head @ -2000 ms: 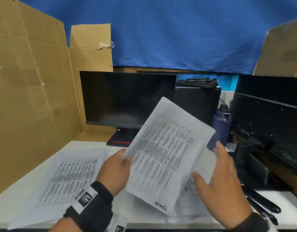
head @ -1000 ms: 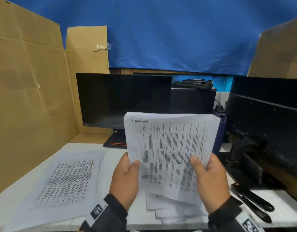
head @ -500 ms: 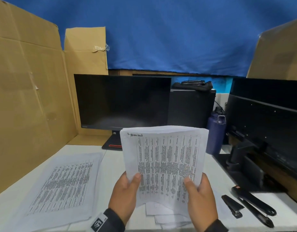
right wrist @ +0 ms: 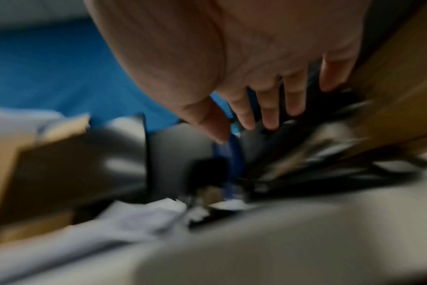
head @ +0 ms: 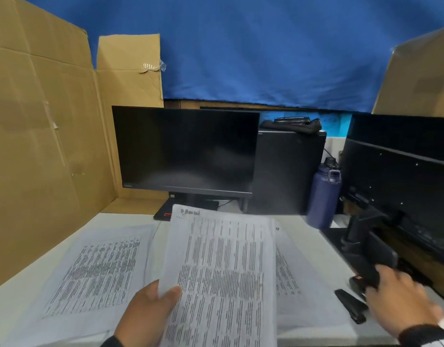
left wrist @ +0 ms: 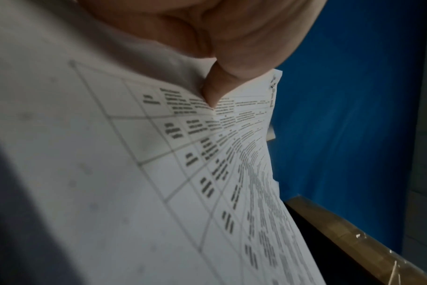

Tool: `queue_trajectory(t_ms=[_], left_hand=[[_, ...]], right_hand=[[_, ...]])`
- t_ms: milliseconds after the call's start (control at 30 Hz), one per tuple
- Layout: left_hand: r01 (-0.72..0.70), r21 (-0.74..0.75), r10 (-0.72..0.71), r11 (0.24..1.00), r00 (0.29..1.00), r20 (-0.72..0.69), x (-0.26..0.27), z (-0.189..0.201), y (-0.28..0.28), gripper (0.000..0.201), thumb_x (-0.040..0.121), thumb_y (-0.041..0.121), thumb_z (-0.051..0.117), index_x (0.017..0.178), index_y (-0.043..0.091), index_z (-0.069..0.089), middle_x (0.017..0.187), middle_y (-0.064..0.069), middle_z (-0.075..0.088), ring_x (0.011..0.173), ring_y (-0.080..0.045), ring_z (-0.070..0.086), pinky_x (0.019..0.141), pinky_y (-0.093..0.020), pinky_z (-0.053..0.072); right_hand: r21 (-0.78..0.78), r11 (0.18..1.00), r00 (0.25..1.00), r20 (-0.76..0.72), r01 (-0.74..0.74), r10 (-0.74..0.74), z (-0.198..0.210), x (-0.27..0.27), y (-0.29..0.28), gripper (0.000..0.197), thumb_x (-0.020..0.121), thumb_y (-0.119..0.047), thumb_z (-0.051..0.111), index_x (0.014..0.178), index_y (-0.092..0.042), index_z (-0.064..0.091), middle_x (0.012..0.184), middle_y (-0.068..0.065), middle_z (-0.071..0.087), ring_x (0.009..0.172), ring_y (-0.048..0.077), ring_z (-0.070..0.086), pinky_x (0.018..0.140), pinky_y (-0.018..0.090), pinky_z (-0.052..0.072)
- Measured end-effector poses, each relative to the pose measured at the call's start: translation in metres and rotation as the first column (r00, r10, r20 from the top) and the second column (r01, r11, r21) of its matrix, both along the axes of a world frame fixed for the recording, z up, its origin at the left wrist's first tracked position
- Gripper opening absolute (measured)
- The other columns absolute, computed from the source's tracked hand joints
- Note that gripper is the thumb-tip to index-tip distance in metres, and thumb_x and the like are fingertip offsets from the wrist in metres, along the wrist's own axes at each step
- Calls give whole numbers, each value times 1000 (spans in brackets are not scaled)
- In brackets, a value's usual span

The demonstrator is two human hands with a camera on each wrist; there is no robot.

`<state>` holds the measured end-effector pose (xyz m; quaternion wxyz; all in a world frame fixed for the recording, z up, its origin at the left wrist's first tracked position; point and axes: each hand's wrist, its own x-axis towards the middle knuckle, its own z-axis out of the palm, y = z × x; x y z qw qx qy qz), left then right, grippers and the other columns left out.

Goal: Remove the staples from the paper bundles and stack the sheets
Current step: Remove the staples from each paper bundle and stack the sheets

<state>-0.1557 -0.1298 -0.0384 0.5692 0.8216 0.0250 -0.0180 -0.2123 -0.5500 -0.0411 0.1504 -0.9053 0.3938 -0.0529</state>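
My left hand (head: 163, 299) holds a printed paper bundle (head: 221, 271) by its lower left edge, tilted above the white desk (head: 313, 224). In the left wrist view the thumb (left wrist: 212, 90) presses on the bundle's (left wrist: 159, 173) printed table. My right hand (head: 396, 296) is off the paper, at the desk's right side. It is blurred, its fingers (right wrist: 268, 111) straight and spread, over a long black stapler-like tool (head: 358, 283). A smaller black tool (head: 351, 305) lies just left of that hand. Loose sheets (head: 96, 274) lie stacked on the left, with more (head: 291, 271) under the bundle.
A dark monitor (head: 186, 149) and a black computer case (head: 288, 171) stand at the back. A blue bottle (head: 323, 194) is at the back right. A second monitor (head: 401, 171) and its stand crowd the right edge. Cardboard (head: 41, 146) walls off the left.
My right hand has let go of the bundle and swung right to the black tools. The left hand alone now holds the bundle, lower and flatter over the desk.
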Motion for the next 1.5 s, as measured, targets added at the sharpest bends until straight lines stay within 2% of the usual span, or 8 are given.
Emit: queue_trajectory(t_ms=[167,333,467,567,867,967,1333,1500], left_hand=[[119,204,-119,972,993,-16,-6,-10,-7,20,99,31,63,82,41,60,88,15,71,84,5,63,66,-9,42],[136,421,-180,897,981,66,-20,-11,-17,14,101,44,53,90,39,59,88,5,68,89,-2,64,78,-19,48],[153,534,-258,832,957,129,-34,-6,-28,24,103,45,48,81,37,48,81,4,63,79,2,59,63,-14,40],[146,562,-277,814,948,155,-40,-3,-37,25,101,49,49,79,37,48,78,1,62,78,-1,60,64,-15,44],[195,522,-300,830,946,124,-43,-13,-56,25,99,46,55,75,39,52,76,3,64,82,-4,63,66,-14,43],[195,519,-302,832,944,131,-42,-17,-57,24,101,47,50,79,36,49,79,3,62,87,-7,60,70,-15,41],[254,487,-322,835,945,60,-40,-29,-57,20,102,45,49,84,36,52,86,5,63,100,-10,64,75,-17,43],[289,460,-353,840,934,58,-47,-26,-58,16,101,45,52,86,42,54,89,8,65,103,-6,64,89,-17,47]], right_hand=[[-58,995,982,-177,-78,66,-36,-4,-44,43,91,-58,42,125,-34,53,106,-3,60,105,21,61,98,45,49],[302,952,961,275,-54,-33,8,-15,-11,31,98,-39,58,113,-14,47,96,9,66,94,33,64,91,50,50],[614,693,653,707,-377,-270,44,-16,41,28,90,-19,73,113,-17,58,97,13,72,87,30,70,85,48,50],[637,530,411,768,-560,-491,55,-14,84,31,97,-40,62,115,-16,62,89,10,70,81,30,70,81,47,55],[320,779,227,946,-540,-232,41,-20,145,85,66,-97,36,104,-24,54,92,-5,77,84,13,76,86,42,59],[299,773,191,954,-560,-231,36,-21,150,97,62,-100,37,113,-19,52,98,-6,77,89,10,76,76,21,59],[267,798,142,964,-540,-227,26,-13,151,81,68,-95,42,110,-27,51,101,-2,78,95,16,76,90,45,58],[285,812,204,957,-509,-207,17,-10,151,107,64,-100,33,119,-10,52,96,-3,78,88,4,74,81,15,55]])
